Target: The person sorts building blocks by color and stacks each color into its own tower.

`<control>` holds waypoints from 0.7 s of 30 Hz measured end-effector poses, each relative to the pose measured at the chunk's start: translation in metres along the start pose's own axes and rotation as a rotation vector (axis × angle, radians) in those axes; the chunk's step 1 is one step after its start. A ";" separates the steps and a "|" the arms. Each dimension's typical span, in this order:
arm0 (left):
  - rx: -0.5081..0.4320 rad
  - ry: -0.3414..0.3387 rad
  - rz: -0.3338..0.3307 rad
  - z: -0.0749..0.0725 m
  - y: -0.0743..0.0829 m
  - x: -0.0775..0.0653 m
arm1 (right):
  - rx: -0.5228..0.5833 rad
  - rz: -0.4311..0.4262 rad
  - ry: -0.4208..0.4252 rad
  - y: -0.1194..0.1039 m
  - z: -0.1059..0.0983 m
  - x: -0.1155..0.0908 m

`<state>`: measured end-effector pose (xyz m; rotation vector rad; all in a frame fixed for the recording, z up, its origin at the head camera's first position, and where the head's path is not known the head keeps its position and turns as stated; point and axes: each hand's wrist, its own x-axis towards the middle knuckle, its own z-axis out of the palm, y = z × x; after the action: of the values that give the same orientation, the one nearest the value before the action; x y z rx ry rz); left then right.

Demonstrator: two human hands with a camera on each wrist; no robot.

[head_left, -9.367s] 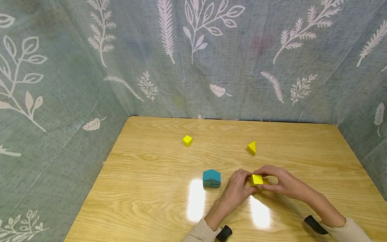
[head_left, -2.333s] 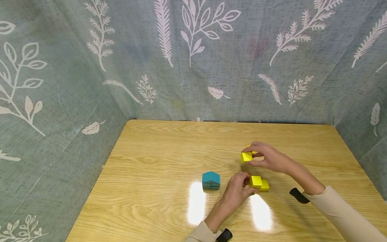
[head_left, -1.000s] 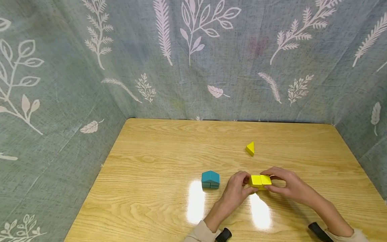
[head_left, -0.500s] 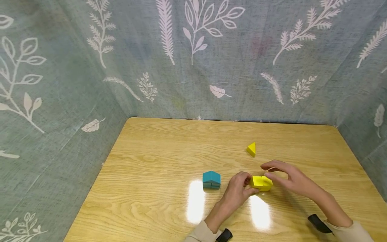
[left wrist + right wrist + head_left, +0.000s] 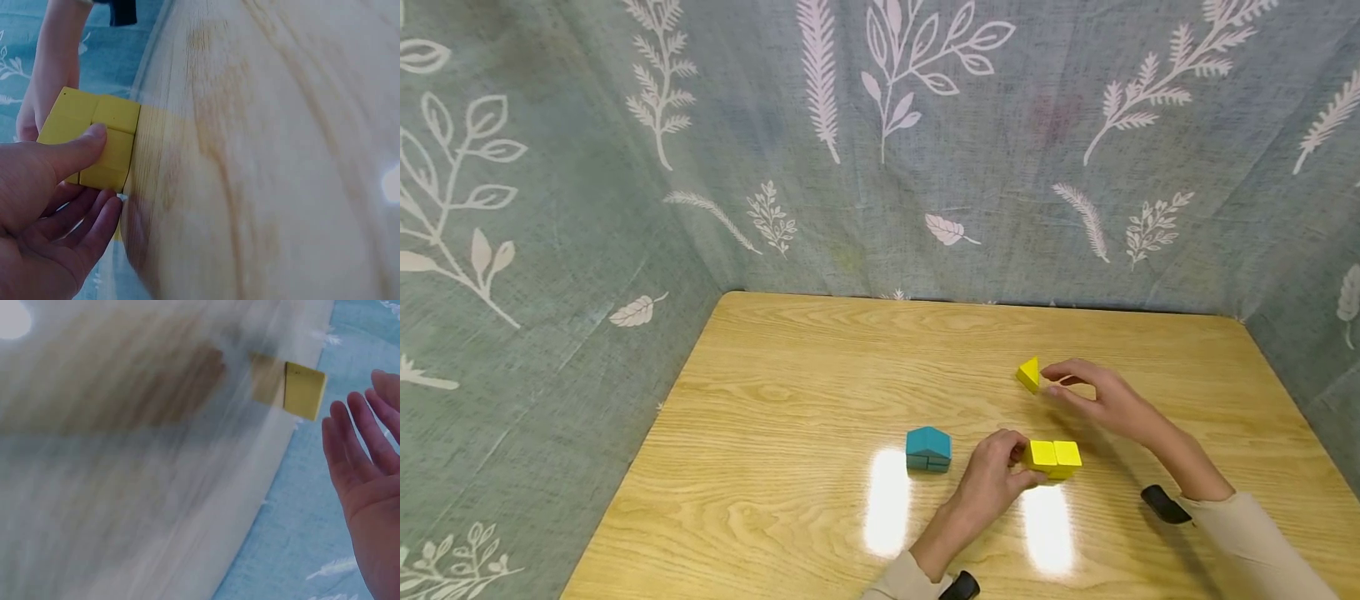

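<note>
My left hand [image 5: 988, 477] holds a small yellow block stack [image 5: 1055, 457] at its left side, two cubes on top side by side. In the left wrist view the thumb lies across the face of the yellow blocks [image 5: 115, 150], with fingers curled below. My right hand [image 5: 1101, 398] hovers beside a yellow triangular block [image 5: 1028, 375], fingertips just right of it, thumb and fingers apart with nothing between them. From the right wrist, that block [image 5: 304, 390] appears just beyond the spread fingers [image 5: 356, 440].
Left of the stack stands a teal block group [image 5: 928, 450] with a gabled top, like a little house. The wooden table [image 5: 775, 400] ends at a leaf-patterned cloth [image 5: 850, 208] behind and at the sides. Bright reflections lie near the front.
My right hand carried the yellow cube from the back left onto the stack beside the other cube. It let go and moved back to the triangular block. My left hand stayed at the stack.
</note>
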<state>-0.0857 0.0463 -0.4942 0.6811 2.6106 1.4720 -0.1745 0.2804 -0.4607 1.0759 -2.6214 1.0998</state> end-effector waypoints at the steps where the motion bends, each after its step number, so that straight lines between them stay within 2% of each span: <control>1: 0.003 0.001 0.000 0.000 0.000 0.000 | -0.005 -0.006 0.000 0.002 0.000 0.004; 8: 0.010 0.004 -0.003 0.001 -0.001 0.001 | -0.052 0.000 -0.027 0.011 0.003 0.026; 14: -0.008 0.001 0.000 0.001 0.000 0.001 | -0.039 0.007 -0.090 0.019 0.005 0.036; 21: -0.009 -0.004 -0.008 0.001 -0.001 0.001 | 0.026 0.120 -0.184 0.027 0.006 0.037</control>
<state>-0.0860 0.0474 -0.4953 0.6710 2.5991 1.4769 -0.2188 0.2686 -0.4680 1.0865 -2.8558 1.1095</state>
